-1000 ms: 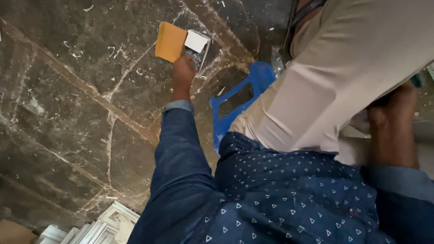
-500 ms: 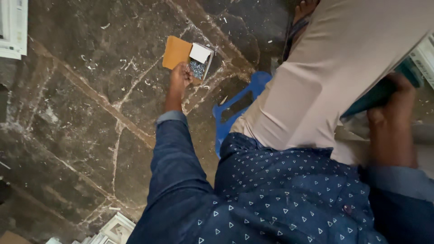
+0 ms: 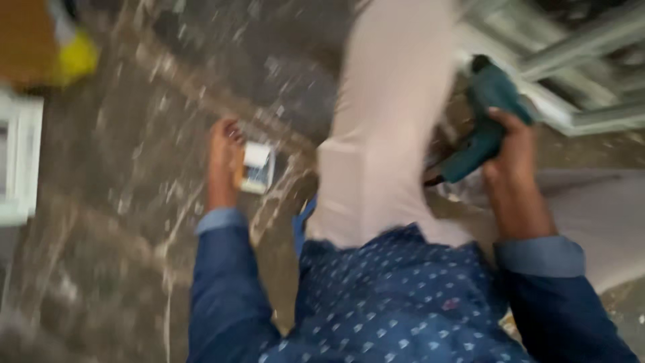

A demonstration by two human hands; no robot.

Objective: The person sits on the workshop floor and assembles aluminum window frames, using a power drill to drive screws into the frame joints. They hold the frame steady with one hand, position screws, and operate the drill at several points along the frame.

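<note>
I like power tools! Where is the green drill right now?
In the head view, the green drill is at the upper right, gripped in the right hand, beside the pale trouser leg.
</note>
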